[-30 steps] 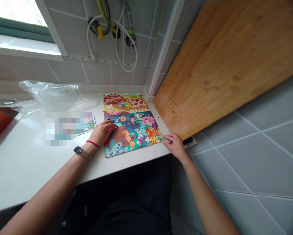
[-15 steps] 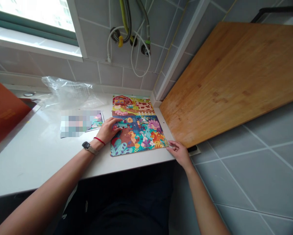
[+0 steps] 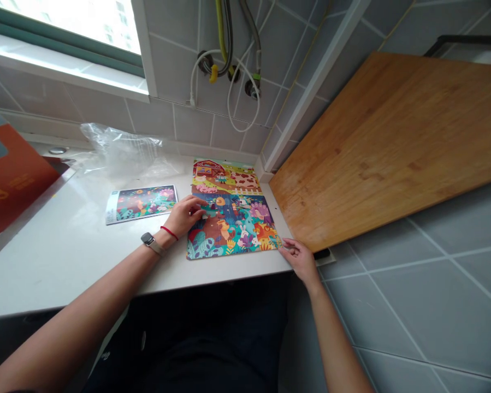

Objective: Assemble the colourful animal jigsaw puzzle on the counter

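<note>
So we've got the puzzle [image 3: 229, 210] lying flat at the back right corner of the white surface [image 3: 65, 256], its far edge almost at the tiled wall and its right edge just beside the big wooden board [image 3: 384, 147] leaning there. Our left hand [image 3: 185, 215] rests on the puzzle's left edge, fingers spread loosely and pressing down, grip holding nothing. Our right hand [image 3: 298, 256] sits at the near right corner of the puzzle, fingertips pinched narrow on the corner piece or the edge; too small to tell if anything's actually between them.

Tip, as we see it: keep the left hand flat as an anchor so the sheet doesn't slide, and press that corner straight down, no sideways shove.

Room-wise, the right is tight: board and surface edge are right there. The left has plenty of open surface, with only the picture card [image 3: 142, 203] near the left hand, a plastic bag [image 3: 122, 153] behind it and an orange box [image 3: 11, 180] at the far left edge.
</note>
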`<action>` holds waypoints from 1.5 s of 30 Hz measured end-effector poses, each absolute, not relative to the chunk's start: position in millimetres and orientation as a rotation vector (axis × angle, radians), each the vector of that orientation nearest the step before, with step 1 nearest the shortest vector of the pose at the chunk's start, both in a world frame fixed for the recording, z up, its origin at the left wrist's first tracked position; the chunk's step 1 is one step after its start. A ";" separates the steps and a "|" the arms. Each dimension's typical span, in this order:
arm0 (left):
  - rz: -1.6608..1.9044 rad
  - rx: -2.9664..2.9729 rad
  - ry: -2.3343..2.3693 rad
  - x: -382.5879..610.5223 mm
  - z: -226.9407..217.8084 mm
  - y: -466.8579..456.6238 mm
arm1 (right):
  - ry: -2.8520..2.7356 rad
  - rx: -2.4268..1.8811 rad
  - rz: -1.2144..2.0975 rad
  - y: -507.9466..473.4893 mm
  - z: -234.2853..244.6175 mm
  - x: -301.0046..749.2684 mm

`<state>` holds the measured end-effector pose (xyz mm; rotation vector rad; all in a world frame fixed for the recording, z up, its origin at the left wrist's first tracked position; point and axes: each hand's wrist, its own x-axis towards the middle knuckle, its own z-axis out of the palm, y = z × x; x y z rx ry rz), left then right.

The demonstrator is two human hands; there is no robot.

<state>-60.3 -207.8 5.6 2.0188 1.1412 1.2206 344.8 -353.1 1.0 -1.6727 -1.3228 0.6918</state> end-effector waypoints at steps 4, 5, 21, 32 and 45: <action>1.221 2.014 1.131 -59.4 8.5 -209.1 | -1.321 -1.680 0.684 -353.3 1.0 343.4; 1.224 2.013 1.136 -59.4 9.0 -209.3 | -1.319 -1.681 0.682 -353.4 0.7 342.9; 1.227 2.023 1.182 -59.1 9.7 -209.7 | -1.316 -1.702 0.619 -353.3 -1.3 339.3; 1.208 2.000 1.221 -59.6 8.3 -209.4 | -1.295 -1.700 0.587 -355.0 -1.3 334.5; 1.137 2.009 1.348 -64.2 -0.4 -204.4 | -1.572 -1.771 0.311 -358.2 3.3 320.6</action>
